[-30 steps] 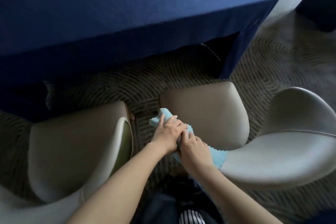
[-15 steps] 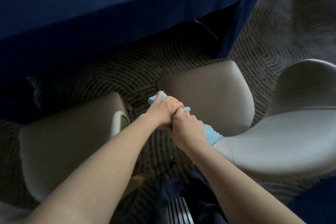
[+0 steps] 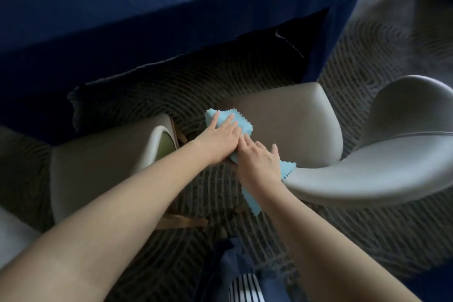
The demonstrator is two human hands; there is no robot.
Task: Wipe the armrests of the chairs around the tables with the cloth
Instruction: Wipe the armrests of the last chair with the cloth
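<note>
A light blue cloth with zigzag edges lies draped over the left edge of the beige chair on the right. My left hand presses flat on the cloth's far part with its fingers stretched out. Just behind it, my right hand lies on the cloth with spread, nearly straight fingers. One end of the cloth hangs down below my right wrist. A second beige chair stands to the left, its curved arm close to my left forearm.
A long table under a dark blue tablecloth fills the far side, its skirt hanging to the patterned carpet. The right chair's curved back sweeps to the right. My dark and striped clothing shows at the bottom.
Both hands have gone from curled grips on the cloth to flat, spread fingers on it. The cloth now lies wider over the chair's edge. The camera has dipped lower and closer.
</note>
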